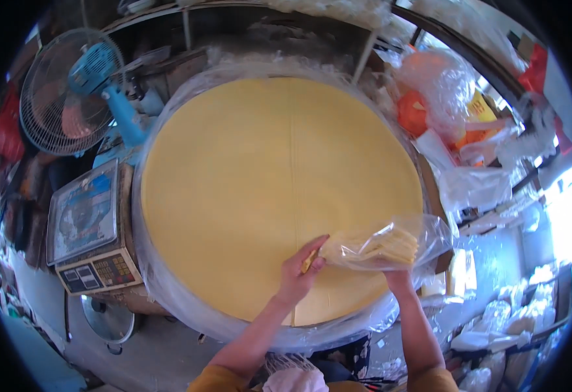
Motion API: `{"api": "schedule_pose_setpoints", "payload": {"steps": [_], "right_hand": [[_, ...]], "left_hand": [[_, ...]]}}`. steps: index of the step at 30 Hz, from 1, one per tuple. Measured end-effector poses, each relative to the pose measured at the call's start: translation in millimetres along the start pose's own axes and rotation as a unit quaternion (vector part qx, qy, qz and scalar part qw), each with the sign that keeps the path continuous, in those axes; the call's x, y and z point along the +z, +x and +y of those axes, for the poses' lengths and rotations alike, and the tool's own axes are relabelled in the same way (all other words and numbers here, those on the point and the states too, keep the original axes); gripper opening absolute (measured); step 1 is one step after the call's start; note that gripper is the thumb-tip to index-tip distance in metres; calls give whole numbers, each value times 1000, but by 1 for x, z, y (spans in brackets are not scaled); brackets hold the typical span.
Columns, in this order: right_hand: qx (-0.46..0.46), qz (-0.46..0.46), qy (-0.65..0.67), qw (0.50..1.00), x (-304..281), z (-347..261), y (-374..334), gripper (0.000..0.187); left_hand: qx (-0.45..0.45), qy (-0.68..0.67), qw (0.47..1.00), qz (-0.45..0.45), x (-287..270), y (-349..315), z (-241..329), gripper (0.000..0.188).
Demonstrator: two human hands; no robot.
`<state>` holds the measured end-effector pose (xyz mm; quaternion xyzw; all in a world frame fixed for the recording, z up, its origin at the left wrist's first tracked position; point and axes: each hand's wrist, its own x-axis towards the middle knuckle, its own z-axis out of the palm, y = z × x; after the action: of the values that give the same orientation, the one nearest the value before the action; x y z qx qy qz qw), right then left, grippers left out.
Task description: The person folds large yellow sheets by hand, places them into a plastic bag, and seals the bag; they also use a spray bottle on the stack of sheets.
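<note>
Over the near right part of a large round yellow surface [233, 176], I hold a clear plastic bag [436, 235] lying on its side. Inside it is a bundle of pale yellow, flat strips [393, 247], perhaps noodles or cut sheets; I cannot tell which. My left hand [302, 266] is closed around the bundle's left end, where a bit of yellow shows between the fingers. Under the bag's right part is my right hand [399, 279], its fingers mostly hidden behind the bag and strips. A thin straight line runs down the yellow surface from far to near.
Clear plastic sheeting [168, 291] rings the round surface. At the left stand a digital scale [93, 222] and a blue fan [96, 72]. A pot lid [109, 320] sits low beside the scale. Plastic bags [439, 78] pile up at the far right, more [514, 320] at the near right.
</note>
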<state>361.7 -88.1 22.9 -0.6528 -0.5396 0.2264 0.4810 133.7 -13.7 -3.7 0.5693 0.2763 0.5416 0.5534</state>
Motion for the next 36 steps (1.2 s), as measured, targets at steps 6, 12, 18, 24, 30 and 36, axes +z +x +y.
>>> {"api": "schedule_pose_setpoints", "payload": {"steps": [6,12,18,24,30,36], "right_hand": [[-10,-42,74,996,-1,-38,-6,48],[71,29,93,993,18,3,-24,59],[-19,6,-26,999,-2,-18,-22,64],[-22,-24,80,996,-12,-38,-5,55],[39,-27,174,984,7,1,-16,53],[-74,4,53,996,-11,-26,-11,54]], "left_hand": [[-48,39,994,-88,14,25,33,50],[-180,-140,966,-125,-6,18,-5,48],[-100,-35,987,-123,-11,30,35,49],[-147,30,981,-123,-14,25,11,50],[-158,58,982,-81,-11,10,-12,47],[-107,-47,992,-55,8,22,46,43]]}}
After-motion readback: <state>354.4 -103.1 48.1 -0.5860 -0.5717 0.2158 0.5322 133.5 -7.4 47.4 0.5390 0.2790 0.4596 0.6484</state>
